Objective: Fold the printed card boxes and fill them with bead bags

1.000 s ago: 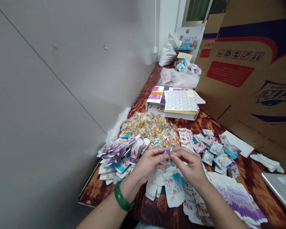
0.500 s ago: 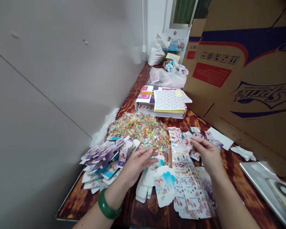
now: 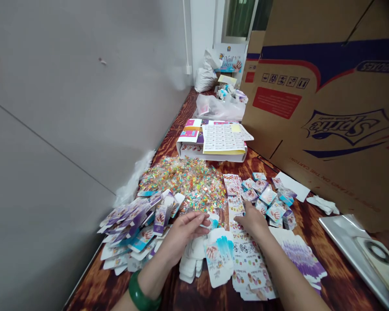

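My left hand [image 3: 191,226], green bangle [image 3: 144,293] on its wrist, hovers by flat white-and-blue cartons [image 3: 218,257], fingers loosely curled and slightly apart, nothing visible in them. My right hand [image 3: 254,220] is over the overlapping nail sticker sheets [image 3: 244,250], thumb and forefinger apart, fingertips at the sheets; some fingers are hidden. Just beyond it, small folded boxes [image 3: 268,195] in blue and purple lie in a loose heap. A heap of clear packets with colourful bits [image 3: 194,181] lies ahead of my left hand.
Purple-and-white cartons [image 3: 139,216] are piled at left, and a fan of purple cartons [image 3: 298,255] lies at right. Farther back stands a white box [image 3: 214,157] under printed sheets [image 3: 223,138]. A large cardboard carton [image 3: 327,112] borders the right; a grey wall [image 3: 68,108] the left.
My right hand has moved down and left from the small boxes to the sticker sheets; the small purple-and-white piece it held is out of its fingers. My left fingers have curled more. The view has shifted.
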